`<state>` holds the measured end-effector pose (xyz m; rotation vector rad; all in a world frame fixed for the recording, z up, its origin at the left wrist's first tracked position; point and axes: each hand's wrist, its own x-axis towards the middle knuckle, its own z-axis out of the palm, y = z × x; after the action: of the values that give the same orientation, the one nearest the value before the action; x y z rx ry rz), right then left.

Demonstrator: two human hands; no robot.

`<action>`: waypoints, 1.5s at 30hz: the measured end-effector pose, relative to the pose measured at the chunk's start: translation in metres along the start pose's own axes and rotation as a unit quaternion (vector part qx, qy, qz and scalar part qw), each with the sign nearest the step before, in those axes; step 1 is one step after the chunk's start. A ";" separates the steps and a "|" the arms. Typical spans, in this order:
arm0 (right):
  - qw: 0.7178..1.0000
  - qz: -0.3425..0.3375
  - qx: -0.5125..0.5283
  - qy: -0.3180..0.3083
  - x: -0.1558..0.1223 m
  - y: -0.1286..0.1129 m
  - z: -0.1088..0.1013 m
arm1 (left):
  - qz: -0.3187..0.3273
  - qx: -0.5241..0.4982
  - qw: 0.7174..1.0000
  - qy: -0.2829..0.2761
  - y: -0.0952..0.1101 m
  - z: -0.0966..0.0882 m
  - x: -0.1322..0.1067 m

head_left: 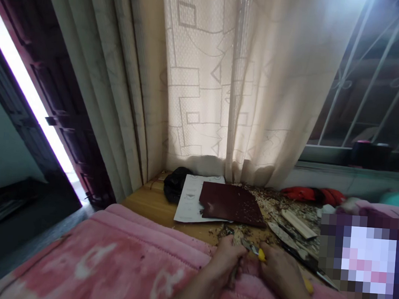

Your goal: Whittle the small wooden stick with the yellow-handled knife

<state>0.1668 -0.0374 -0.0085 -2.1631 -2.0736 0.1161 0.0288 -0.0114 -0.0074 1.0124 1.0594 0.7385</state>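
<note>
Tally: hands, 2 — one left hand (224,260), one right hand (278,269). Yellow-handled tool (253,249) — 1. Sheet of dark red sandpaper (231,203) — 1. White paper sheet (185,203) — 1. Black cloth bundle (175,184) — 1. Pale wood strip (298,224) — 1. Red cloth (310,195) — 1.
</note>
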 end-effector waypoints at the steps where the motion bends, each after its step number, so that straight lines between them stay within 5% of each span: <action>1: 1.000 0.001 -0.001 0.000 0.000 0.000 0.000 | -0.001 -0.003 1.000 -0.001 0.000 0.000 0.000; 45: 0.999 0.039 -0.020 0.023 -0.010 -0.011 0.000 | -0.032 0.012 0.995 -0.090 -0.001 -0.004 -0.001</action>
<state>0.1555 -0.0471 -0.0067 -2.2470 -1.9846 0.0330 0.0244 -0.0112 -0.0091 1.0411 0.9409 0.5725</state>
